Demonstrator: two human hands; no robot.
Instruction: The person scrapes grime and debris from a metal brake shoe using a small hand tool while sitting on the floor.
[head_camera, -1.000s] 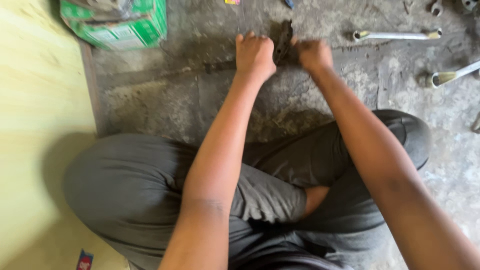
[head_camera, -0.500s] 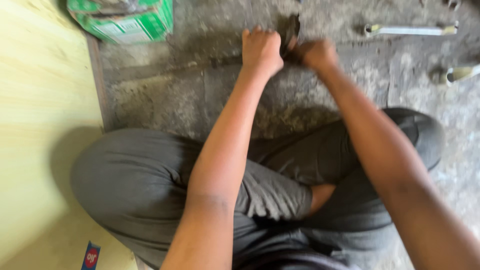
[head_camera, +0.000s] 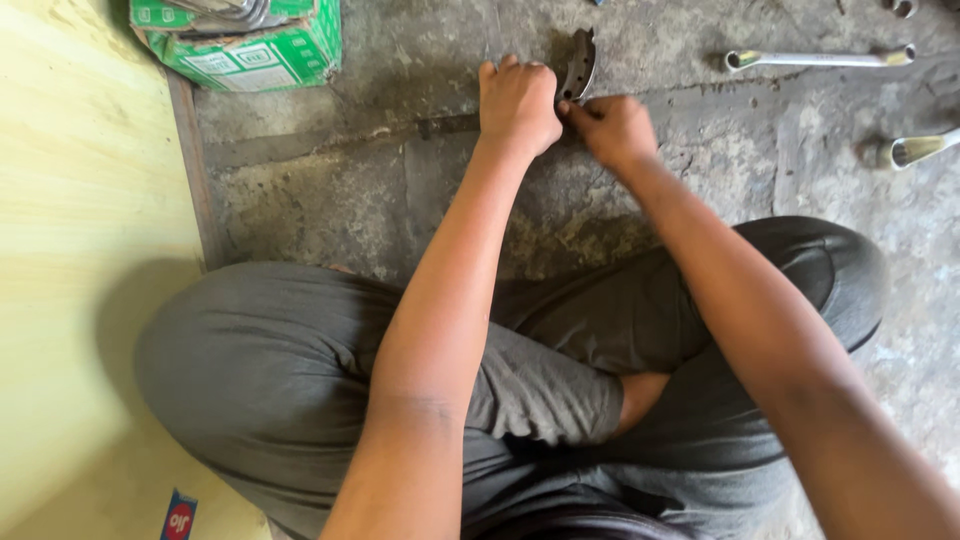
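From the head camera, a dark curved metal brake shoe (head_camera: 578, 66) stands on edge on the stained concrete floor (head_camera: 330, 190), just ahead of the seated person's crossed legs. It looks stiff, fairly heavy and grimy, best held by its rim. The left hand (head_camera: 517, 103) is fisted against its near side; what its grip encloses is hidden. The right hand (head_camera: 612, 128) pinches the lower edge with closed fingertips. A green cardboard box (head_camera: 250, 45) and long steel wrench (head_camera: 815, 58) lie apart.
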